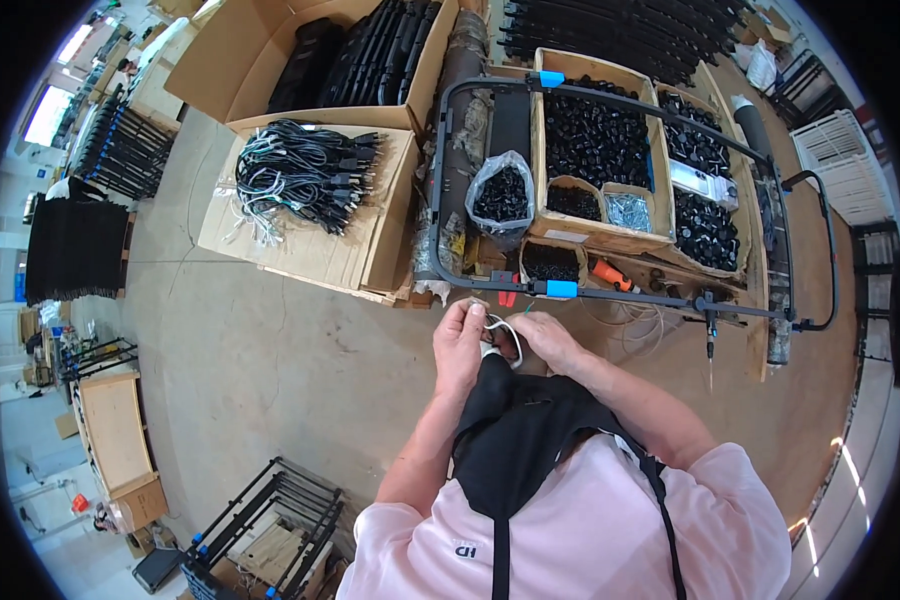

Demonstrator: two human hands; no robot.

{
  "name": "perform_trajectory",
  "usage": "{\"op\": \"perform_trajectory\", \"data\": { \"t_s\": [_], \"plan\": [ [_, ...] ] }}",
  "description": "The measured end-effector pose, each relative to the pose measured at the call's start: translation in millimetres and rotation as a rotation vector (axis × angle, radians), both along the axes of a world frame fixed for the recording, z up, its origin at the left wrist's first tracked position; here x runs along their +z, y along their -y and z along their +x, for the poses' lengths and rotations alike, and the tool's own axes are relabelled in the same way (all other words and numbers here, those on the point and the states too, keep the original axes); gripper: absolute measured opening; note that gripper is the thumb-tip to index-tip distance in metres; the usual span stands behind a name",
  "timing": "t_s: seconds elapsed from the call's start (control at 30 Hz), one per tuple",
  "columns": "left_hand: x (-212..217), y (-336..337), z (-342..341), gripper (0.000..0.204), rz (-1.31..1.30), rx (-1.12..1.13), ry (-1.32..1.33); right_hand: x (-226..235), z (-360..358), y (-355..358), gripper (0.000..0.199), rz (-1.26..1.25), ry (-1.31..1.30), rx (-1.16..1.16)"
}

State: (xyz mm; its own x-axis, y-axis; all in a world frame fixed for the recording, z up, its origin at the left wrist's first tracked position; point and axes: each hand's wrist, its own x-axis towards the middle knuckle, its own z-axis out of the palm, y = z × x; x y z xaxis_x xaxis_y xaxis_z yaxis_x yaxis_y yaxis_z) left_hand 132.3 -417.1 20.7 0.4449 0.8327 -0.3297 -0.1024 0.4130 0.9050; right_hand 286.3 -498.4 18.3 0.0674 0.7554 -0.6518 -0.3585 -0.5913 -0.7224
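While a big black tube frame (630, 190) is lying over the table (760, 330) and its boxes of small black parts (595, 145), a thin white wire (508, 335) is being held just below the frame's near bar. It is being pinched by the left hand (460, 345) and the right hand (545, 340). The wire is looped and loose, so most fitting seems left.

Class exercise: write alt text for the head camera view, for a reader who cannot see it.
Seen from above, a person's left hand and right hand together hold a thin white cable at waist height. Ahead, a black tube frame lies across wooden boxes of small black parts.
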Motion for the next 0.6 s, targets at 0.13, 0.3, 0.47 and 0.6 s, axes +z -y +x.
{"op": "perform_trajectory", "data": {
  "t_s": [0.13, 0.3, 0.47, 0.6],
  "plan": [
    [-60.4, -6.0, -4.6, 0.022, -0.109, 0.051, -0.091, -49.2, -15.6, 5.1, 0.034, -0.002, 0.144, 0.012],
    [-73.9, -13.2, 2.1, 0.024, -0.267, -0.015, -0.038, -74.8, -26.8, 9.4, 0.032, -0.059, 0.012, -0.078],
    [-78.4, -24.0, 3.8, 0.026, -0.356, -0.099, -0.044, -80.3, -29.1, 8.6, 0.032, -0.044, -0.025, -0.114],
    [-82.7, -27.2, 4.7, 0.027, -0.369, -0.098, -0.045, -73.4, -30.1, 4.4, 0.032, -0.06, -0.027, -0.115]
  ]
}}
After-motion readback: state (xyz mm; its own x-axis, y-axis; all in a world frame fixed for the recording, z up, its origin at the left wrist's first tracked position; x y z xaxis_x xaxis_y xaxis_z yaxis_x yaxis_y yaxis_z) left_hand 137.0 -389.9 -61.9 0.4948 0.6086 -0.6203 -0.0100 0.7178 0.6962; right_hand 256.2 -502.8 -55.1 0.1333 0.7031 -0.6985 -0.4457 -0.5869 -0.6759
